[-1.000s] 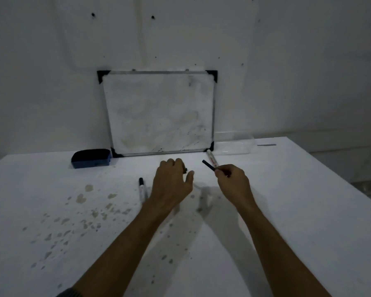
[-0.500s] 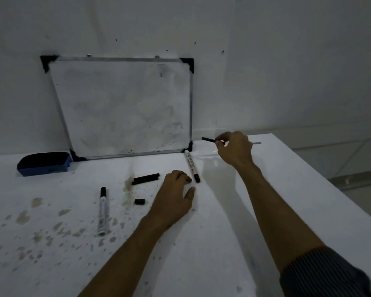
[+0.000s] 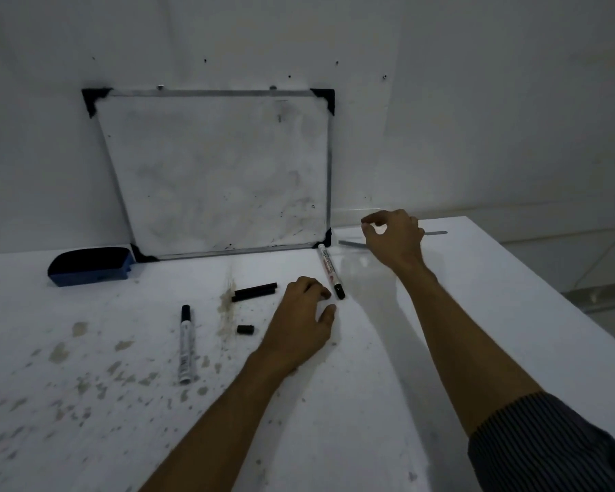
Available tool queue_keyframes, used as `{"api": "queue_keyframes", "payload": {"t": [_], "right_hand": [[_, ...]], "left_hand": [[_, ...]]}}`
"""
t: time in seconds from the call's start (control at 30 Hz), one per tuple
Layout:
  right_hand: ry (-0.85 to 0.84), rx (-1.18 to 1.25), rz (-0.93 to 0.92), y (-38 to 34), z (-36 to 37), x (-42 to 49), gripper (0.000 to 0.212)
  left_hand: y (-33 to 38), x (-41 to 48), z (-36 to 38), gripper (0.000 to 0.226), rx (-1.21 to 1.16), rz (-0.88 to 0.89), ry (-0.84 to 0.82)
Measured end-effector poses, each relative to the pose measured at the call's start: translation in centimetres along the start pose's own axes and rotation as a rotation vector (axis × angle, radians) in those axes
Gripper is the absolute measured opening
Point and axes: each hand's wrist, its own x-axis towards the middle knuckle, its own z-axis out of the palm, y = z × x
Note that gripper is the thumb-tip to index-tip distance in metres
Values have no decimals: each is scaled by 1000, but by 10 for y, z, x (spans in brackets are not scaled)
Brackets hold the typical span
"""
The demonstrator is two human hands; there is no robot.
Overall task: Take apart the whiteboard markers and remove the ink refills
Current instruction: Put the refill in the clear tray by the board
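White wall; stained white table (image 3: pixel 86 403); whiteboard (image 3: pixel 221 172) leaning upright. Right hand (image 3: pixel 395 243) raised at far edge, fingers curled loosely apart, empty. Left hand (image 3: pixel 299 324) knuckles-down, curled; contents can't tell. Markers: one (image 3: pixel 331 271) beside left fingertips, one (image 3: pixel 186 344) left. Labels unreadable.

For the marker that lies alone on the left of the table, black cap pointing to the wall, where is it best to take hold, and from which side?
Grip the marker around the middle of its white barrel, coming from above, fingers closing across its width. It lies flat, with bare table on both sides, so nothing blocks a pinch. The left hand is nearer. Leave the black cap end free for pulling apart.
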Motion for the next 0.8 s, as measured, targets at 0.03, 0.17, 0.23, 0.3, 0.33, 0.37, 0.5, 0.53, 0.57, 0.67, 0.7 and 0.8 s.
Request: {"api": "queue_keyframes", "payload": {"t": [0.03,0.17,0.23,0.3,0.33,0.37,0.5,0.53,0.57,0.67,0.7,0.8], "right_hand": [[3,37,-10,-4,-4,-12,20],[-60,173,-26,-19,-11,-71,29],[-81,186,-40,-29,-8,-99,32],[-119,204,-41,-41,-5,-123,31],[-152,223,-41,-47,-2,-135,29],[-188,251,-43,-53,1,-146,27],[-316,317,-105,-80,21,-184,24],[-341,309,-125,-88,27,-192,25],[-360,290,-155,-95,32,-200,25],[-397,151,-312,-118,48,-222,38],[-395,60,-364,-125,54,-229,48],[-361,-133,-381,-142,69,-244,69]], "left_hand": [[1,2,-4,24,-16,-20,-28],[8,15,-37,35,-58,-151,-147],[5,17,-63,38,-30,-172,-126],[-2,10,-89,32,-73,-201,-69],[-7,3,-102,28,-113,-209,-43],[-13,-4,-115,24,-151,-206,-23],[-42,-39,-157,17,-159,-178,36],[-52,-49,-162,13,-140,-189,54],[-63,-59,-165,10,-125,-202,72],[-89,-86,-165,18,-151,-228,90],[-94,-92,-165,24,-182,-226,87],[-103,-97,-165,31,-203,-203,87]]}}
